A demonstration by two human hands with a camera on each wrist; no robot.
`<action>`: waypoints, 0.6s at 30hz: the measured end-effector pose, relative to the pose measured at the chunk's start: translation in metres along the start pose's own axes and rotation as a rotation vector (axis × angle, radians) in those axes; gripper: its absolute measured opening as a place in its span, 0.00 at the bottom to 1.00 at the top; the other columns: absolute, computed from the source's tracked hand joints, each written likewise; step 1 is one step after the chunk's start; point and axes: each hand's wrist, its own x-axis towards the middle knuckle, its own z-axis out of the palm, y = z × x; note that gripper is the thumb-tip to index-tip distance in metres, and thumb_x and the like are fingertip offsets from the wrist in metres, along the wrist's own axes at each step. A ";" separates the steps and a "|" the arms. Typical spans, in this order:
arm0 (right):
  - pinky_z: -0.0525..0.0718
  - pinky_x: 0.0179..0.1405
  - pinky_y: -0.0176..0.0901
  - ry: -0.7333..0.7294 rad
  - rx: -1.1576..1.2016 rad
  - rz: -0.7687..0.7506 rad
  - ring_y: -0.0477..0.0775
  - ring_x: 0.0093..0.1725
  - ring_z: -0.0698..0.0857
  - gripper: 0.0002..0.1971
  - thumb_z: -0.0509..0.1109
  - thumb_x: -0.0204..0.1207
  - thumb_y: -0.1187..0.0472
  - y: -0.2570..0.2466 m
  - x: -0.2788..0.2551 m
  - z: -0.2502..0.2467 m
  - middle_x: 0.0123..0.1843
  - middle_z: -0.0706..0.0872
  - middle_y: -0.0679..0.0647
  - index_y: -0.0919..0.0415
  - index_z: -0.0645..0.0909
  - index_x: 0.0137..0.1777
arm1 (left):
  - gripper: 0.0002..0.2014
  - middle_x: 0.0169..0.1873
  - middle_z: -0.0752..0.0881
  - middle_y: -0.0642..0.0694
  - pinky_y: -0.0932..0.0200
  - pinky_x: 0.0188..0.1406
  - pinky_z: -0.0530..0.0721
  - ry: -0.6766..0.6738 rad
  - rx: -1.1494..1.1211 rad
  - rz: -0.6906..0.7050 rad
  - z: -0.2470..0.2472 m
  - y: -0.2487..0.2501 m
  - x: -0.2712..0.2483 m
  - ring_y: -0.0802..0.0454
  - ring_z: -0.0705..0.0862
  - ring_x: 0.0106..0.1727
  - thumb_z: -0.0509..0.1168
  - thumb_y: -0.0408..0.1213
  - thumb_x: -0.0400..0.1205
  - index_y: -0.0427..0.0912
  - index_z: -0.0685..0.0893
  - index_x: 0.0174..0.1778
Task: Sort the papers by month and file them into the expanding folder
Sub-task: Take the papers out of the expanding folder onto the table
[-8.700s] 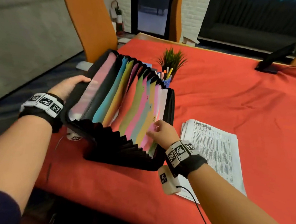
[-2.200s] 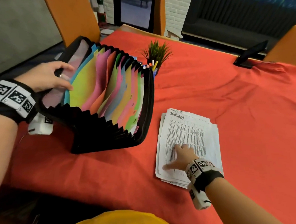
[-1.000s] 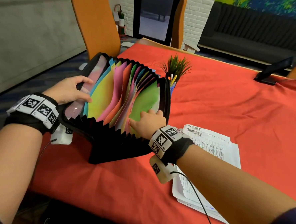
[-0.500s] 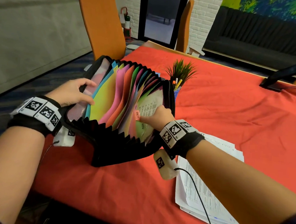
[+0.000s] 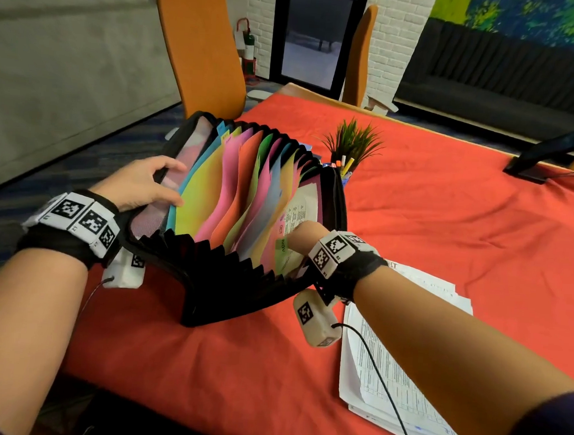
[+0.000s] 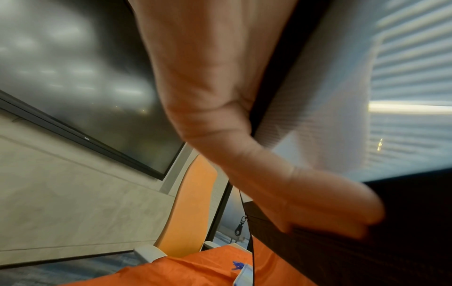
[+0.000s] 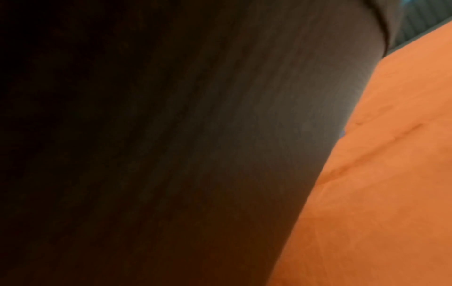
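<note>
The expanding folder point(image 5: 231, 234), standing on the red tablecloth point(image 5: 446, 227), was gripped at its near end by the left hand point(image 5: 139, 184), while the right hand point(image 5: 303, 235), grip hidden, parted rear dividers, which were best spread wide.

Head view looks down over the expanding folder point(image 5: 232, 214); both wrist views press against it.

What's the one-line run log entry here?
left hand: holds expanding folder open | right hand: in rear pocket with printed sheet | paper stack: on table
</note>
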 end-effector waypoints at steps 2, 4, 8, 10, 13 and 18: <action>0.73 0.47 0.43 0.000 0.047 -0.014 0.54 0.49 0.74 0.17 0.60 0.81 0.59 0.001 0.003 0.004 0.56 0.82 0.63 0.70 0.77 0.64 | 0.29 0.61 0.79 0.52 0.55 0.63 0.72 0.008 -0.001 -0.011 -0.001 0.000 -0.001 0.51 0.75 0.66 0.77 0.30 0.67 0.56 0.79 0.61; 0.78 0.48 0.40 0.004 0.138 -0.047 0.55 0.51 0.79 0.17 0.65 0.77 0.63 0.006 0.006 0.001 0.64 0.82 0.62 0.68 0.79 0.65 | 0.30 0.62 0.79 0.51 0.52 0.65 0.72 0.013 0.008 -0.019 -0.001 -0.001 -0.002 0.50 0.75 0.67 0.77 0.30 0.67 0.53 0.80 0.63; 0.76 0.27 0.30 0.194 0.407 -0.130 0.48 0.31 0.79 0.14 0.69 0.71 0.72 0.028 0.000 -0.031 0.39 0.87 0.52 0.61 0.87 0.55 | 0.31 0.62 0.80 0.48 0.52 0.65 0.71 0.029 0.025 0.000 -0.003 0.002 -0.003 0.50 0.74 0.67 0.78 0.29 0.66 0.51 0.80 0.64; 0.72 0.29 0.37 0.289 0.547 -0.147 0.50 0.25 0.71 0.17 0.66 0.68 0.76 0.049 -0.010 -0.052 0.27 0.82 0.50 0.58 0.89 0.48 | 0.31 0.61 0.79 0.49 0.52 0.64 0.72 0.037 0.037 0.002 -0.005 0.005 -0.004 0.52 0.74 0.65 0.78 0.29 0.66 0.51 0.79 0.64; 0.74 0.41 0.50 0.370 0.737 -0.178 0.57 0.37 0.74 0.20 0.63 0.63 0.80 0.093 -0.025 -0.076 0.38 0.81 0.60 0.56 0.89 0.38 | 0.33 0.60 0.80 0.48 0.53 0.61 0.73 0.062 0.107 0.034 -0.008 0.015 -0.008 0.53 0.75 0.61 0.78 0.29 0.65 0.50 0.79 0.66; 0.85 0.29 0.34 0.478 0.909 -0.125 0.49 0.32 0.85 0.24 0.56 0.66 0.86 0.181 -0.071 -0.085 0.43 0.87 0.57 0.59 0.83 0.44 | 0.34 0.50 0.82 0.44 0.58 0.48 0.72 0.105 0.233 0.099 -0.012 0.048 -0.018 0.49 0.78 0.50 0.77 0.25 0.66 0.47 0.78 0.68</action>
